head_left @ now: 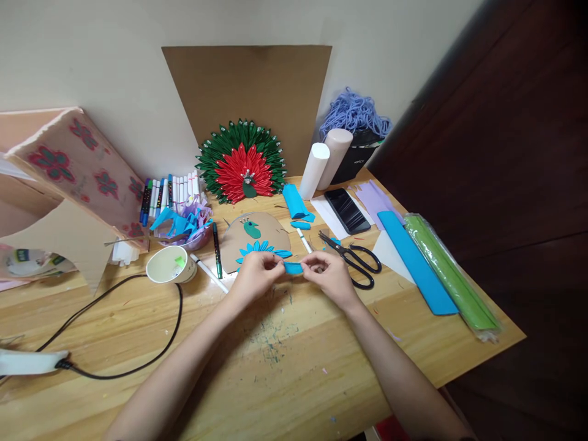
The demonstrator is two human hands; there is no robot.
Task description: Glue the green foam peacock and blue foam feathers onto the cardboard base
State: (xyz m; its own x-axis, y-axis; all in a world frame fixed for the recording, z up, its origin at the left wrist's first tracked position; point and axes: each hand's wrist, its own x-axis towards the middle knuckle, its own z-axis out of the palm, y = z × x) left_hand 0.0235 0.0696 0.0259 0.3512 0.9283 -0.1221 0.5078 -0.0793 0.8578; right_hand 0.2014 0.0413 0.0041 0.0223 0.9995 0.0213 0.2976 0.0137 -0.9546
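Observation:
Between my two hands is a small blue strip of crepe paper, held level just above the wooden table. My left hand pinches its left end and my right hand pinches its right end. Just beyond lies a rounded piece of cardboard with a green bird shape and a fan of blue paper petals; my left hand partly covers its lower edge. Black-handled scissors lie beside my right hand. A white marker rests behind that hand, and rolled blue paper lies farther back.
A green and red paper peacock leans against a cardboard sheet. At left are a paper cup, a bowl of scraps and a glue gun with its cord. A phone and green paper pack lie right.

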